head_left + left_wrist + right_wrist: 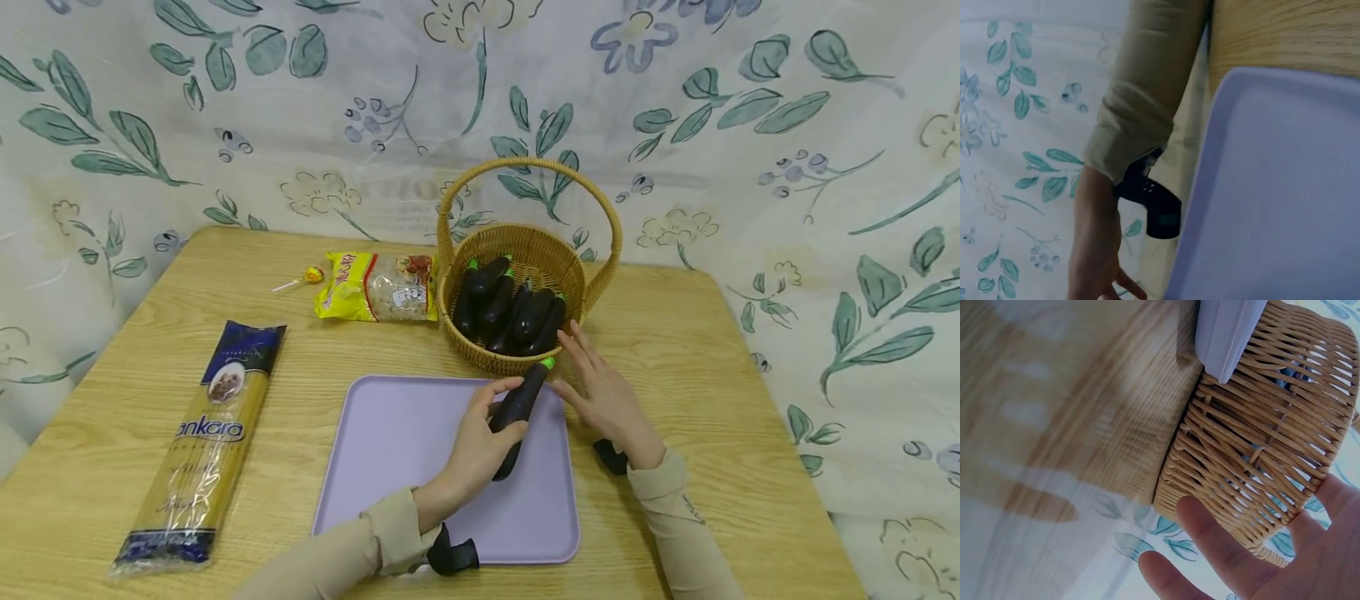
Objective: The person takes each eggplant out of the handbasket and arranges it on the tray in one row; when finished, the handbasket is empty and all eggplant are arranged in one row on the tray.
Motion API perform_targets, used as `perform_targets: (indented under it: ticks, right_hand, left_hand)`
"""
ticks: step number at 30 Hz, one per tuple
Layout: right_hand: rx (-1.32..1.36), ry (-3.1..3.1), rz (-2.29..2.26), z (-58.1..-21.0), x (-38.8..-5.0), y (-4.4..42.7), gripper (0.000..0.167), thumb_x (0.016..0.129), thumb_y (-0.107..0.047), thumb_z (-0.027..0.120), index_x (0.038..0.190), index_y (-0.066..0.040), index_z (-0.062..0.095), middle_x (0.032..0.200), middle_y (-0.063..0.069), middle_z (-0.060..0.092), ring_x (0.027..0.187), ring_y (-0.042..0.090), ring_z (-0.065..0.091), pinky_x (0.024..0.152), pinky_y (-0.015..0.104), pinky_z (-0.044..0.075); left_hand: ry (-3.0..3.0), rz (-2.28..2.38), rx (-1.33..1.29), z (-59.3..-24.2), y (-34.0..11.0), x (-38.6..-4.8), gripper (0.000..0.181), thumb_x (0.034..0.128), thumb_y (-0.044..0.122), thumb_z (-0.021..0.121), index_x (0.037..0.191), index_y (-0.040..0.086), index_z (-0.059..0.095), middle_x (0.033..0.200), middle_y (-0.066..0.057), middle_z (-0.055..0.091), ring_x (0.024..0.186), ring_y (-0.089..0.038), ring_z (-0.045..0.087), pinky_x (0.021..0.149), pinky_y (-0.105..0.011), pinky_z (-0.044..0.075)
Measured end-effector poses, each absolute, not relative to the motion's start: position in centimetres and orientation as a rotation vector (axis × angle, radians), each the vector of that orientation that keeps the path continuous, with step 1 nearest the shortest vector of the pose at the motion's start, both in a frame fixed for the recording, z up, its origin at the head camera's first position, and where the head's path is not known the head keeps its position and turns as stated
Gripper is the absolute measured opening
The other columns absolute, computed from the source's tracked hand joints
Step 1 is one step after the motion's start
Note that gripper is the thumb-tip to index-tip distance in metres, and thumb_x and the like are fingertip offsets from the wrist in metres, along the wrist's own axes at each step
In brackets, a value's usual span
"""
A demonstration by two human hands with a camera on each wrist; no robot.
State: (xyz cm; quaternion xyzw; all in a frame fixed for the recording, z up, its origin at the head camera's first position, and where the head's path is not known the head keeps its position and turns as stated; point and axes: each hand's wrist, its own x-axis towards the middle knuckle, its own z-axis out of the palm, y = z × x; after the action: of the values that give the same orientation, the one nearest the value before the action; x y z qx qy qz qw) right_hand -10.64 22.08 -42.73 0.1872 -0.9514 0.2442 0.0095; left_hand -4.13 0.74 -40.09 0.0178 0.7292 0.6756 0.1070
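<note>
The left hand (476, 442) pinches a dark eggplant (521, 404) between thumb and fingers, tilted over the lilac tray (405, 475), its green tip near the basket's front. With fingers spread, the right hand (603, 400) is beside the wicker basket (498, 360), fingertips at its front right rim. Several dark eggplants (498, 304) lie inside the basket. In the right wrist view, the right hand's spread fingers (1222, 550) are against or close to the basket's woven side (1254, 437); contact is unclear. The left wrist view has the right hand (1094, 237) beyond the tray (1272, 187), but not the held eggplant.
A spaghetti packet (206, 450) lies on the left of the wooden table (675, 333). Behind the tray are a yellow and clear bag (378, 287), touching or close to the basket, and a lollipop (311, 275). Floral cloth (337, 108) hangs behind the table.
</note>
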Motion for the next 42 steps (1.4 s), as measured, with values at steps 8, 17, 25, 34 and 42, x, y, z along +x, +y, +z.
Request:
perform_targets:
  ticks: [8, 17, 25, 34, 42]
  right_hand:
    - [0.575, -2.967, 0.753, -43.1, -10.6, 22.1, 0.071, 0.096, -0.050, 0.051, 0.156, -0.024, 0.021, 0.165, 0.003, 0.011, 0.125, 0.042, 0.053, 0.076, 0.051, 0.052]
    - [0.596, -2.945, 0.773, -43.2, -10.6, 22.2, 0.071, 0.097, -0.049, 0.049, 0.156, -0.024, 0.019, 0.165, 0.004, 0.011, 0.128, 0.042, 0.050, 0.078, 0.052, 0.052]
    - [0.597, -2.953, 0.793, -43.1, -10.7, 22.1, 0.071, 0.097, -0.049, 0.051, 0.156, -0.026, 0.020, 0.165, 0.002, 0.011, 0.130, 0.041, 0.048, 0.080, 0.052, 0.051]
    - [0.604, -2.943, 0.796, -42.8, -10.7, 22.1, 0.071, 0.097, -0.049, 0.051, 0.156, -0.023, 0.021, 0.165, 0.004, 0.012, 0.129, 0.042, 0.049, 0.079, 0.053, 0.052]
    - [0.596, -2.944, 0.778, -42.9, -10.7, 22.1, 0.070, 0.097, -0.051, 0.048, 0.156, -0.023, 0.021, 0.165, 0.004, 0.011, 0.127, 0.043, 0.051, 0.076, 0.052, 0.052]
  left_hand:
    - [2.259, 1.869, -0.032, -41.9, 2.0, -3.1, 0.055, 0.0779, -0.001, 0.061, 0.131, 0.010, 0.054, 0.132, -0.021, 0.041, 0.102, -0.026, 0.045, 0.080, -0.032, 0.039]
    - [2.306, 1.822, -0.209, -42.9, 4.1, -2.6, 0.055, 0.0699, -0.008, 0.064, 0.122, 0.010, 0.058, 0.142, -0.024, 0.027, 0.128, -0.043, 0.031, 0.099, -0.053, 0.036]
    - [2.371, 1.713, -0.236, -42.7, 5.5, -2.2, 0.065, 0.0649, -0.009, 0.069, 0.124, 0.016, 0.058, 0.145, -0.021, 0.026, 0.128, -0.042, 0.030, 0.099, -0.059, 0.033]
    - [2.245, 1.861, -0.101, -42.0, 4.9, -2.4, 0.057, 0.0749, 0.000, 0.065, 0.130, 0.010, 0.053, 0.147, -0.020, 0.026, 0.133, -0.041, 0.028, 0.102, -0.058, 0.034]
    - [2.227, 1.909, 0.154, -40.4, 4.2, -2.6, 0.065, 0.0838, 0.006, 0.061, 0.145, 0.011, 0.041, 0.143, -0.014, 0.040, 0.123, -0.028, 0.039, 0.095, -0.043, 0.042]
